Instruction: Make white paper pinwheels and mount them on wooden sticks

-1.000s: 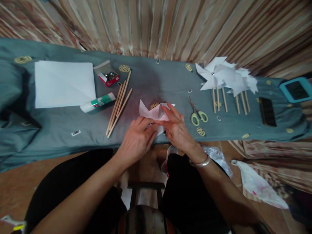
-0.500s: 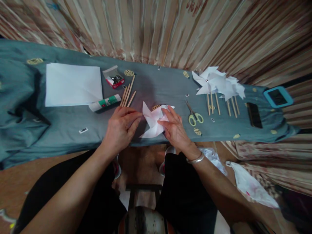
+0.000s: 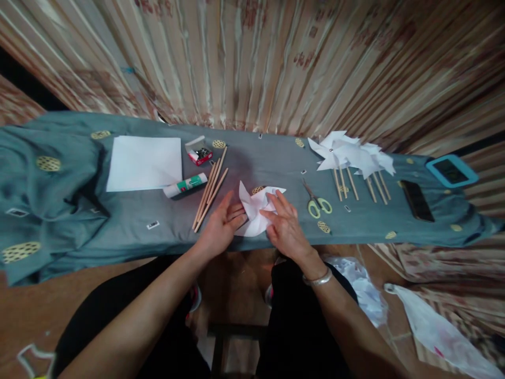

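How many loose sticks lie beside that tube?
4, beside the white-and-green tube: two sticks at left, a third stick reaching farthest toward the curtain, a fourth stick nearest the left hand. Closely bunched, so another may be hidden.

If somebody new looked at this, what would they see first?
Probably the white pinwheel in the middle, with the right hand on it and the left hand at its left edge. Next, maybe the cluster of pinwheels on sticks, over to the right. The green-handled scissors lie between them.
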A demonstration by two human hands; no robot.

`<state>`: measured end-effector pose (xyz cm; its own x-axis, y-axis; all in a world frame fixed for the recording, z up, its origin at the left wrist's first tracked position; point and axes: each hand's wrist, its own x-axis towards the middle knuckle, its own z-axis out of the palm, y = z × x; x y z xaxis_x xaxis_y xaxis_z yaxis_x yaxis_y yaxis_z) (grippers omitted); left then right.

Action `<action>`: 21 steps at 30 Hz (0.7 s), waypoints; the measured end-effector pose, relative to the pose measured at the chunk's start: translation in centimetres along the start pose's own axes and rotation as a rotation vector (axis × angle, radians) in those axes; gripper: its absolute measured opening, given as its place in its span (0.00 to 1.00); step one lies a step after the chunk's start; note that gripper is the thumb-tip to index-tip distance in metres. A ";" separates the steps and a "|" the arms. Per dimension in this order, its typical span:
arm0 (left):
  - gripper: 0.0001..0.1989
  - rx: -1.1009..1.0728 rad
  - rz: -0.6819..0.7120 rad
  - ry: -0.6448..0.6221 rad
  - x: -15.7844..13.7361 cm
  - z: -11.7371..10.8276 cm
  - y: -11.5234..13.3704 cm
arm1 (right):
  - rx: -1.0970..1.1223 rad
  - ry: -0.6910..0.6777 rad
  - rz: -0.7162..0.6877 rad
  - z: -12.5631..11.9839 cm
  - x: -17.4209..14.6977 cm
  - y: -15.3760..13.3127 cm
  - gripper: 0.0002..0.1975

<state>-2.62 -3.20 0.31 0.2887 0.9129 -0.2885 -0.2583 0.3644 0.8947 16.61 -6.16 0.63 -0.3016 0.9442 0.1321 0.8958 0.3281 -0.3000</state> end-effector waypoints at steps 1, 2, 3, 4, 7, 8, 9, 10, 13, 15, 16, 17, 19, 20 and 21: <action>0.50 -0.035 -0.016 0.002 0.2 0.3 0.1 | 0.002 -0.007 -0.004 -0.1 -0.1 0.0 0.24; 0.52 -0.059 -0.028 0.012 0.4 0.6 0.2 | 0.004 -0.017 -0.005 -0.2 -0.1 0.0 0.25; 0.52 -0.076 -0.037 0.024 0.5 0.8 0.3 | 0.006 -0.032 -0.005 -0.4 -0.1 0.1 0.26; 0.53 -0.085 -0.047 0.041 0.7 1.0 0.4 | 0.010 -0.047 -0.003 -0.5 -0.1 0.2 0.27; 0.51 -0.075 -0.084 0.096 0.9 1.3 0.5 | 0.021 -0.049 -0.004 -0.7 0.0 0.4 0.26; 0.50 -0.069 -0.094 0.113 1.0 1.3 0.5 | 0.022 -0.031 -0.012 -0.6 0.0 0.5 0.24; 0.50 -0.066 -0.100 0.126 1.0 1.4 0.6 | 0.021 -0.008 -0.023 -0.4 0.0 0.6 0.22; 0.49 -0.066 -0.104 0.134 1.1 1.4 0.7 | 0.017 0.018 -0.034 -0.2 0.0 0.6 0.20; 0.49 -0.080 -0.114 0.131 1.1 1.6 1.0 | 0.013 0.075 -0.060 0.5 0.0 0.8 0.17; 0.48 -0.099 -0.126 0.140 1.2 1.7 1.2 | 0.022 0.091 -0.070 0.7 0.0 0.9 0.16; 0.47 -0.110 -0.138 0.149 1.3 1.8 1.4 | 0.030 0.094 -0.066 0.7 0.0 1.0 0.16; 0.46 -0.120 -0.152 0.158 1.3 2.0 1.6 | 0.040 0.095 -0.056 0.6 0.0 1.1 0.17; 0.44 -0.137 -0.179 0.173 1.3 2.3 1.9 | 0.064 0.093 -0.029 0.5 0.0 1.2 0.17; 0.43 -0.146 -0.189 0.177 1.3 2.4 2.1 | 0.076 0.095 -0.018 0.4 0.1 1.2 0.17; 0.42 -0.157 -0.200 0.183 1.3 2.5 2.2 | 0.085 0.098 -0.010 0.3 0.1 1.2 0.17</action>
<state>-0.52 -1.64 2.72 0.1810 0.8333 -0.5224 -0.3563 0.5507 0.7549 17.57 -5.67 -0.03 -0.2734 0.9349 0.2262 0.8605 0.3428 -0.3768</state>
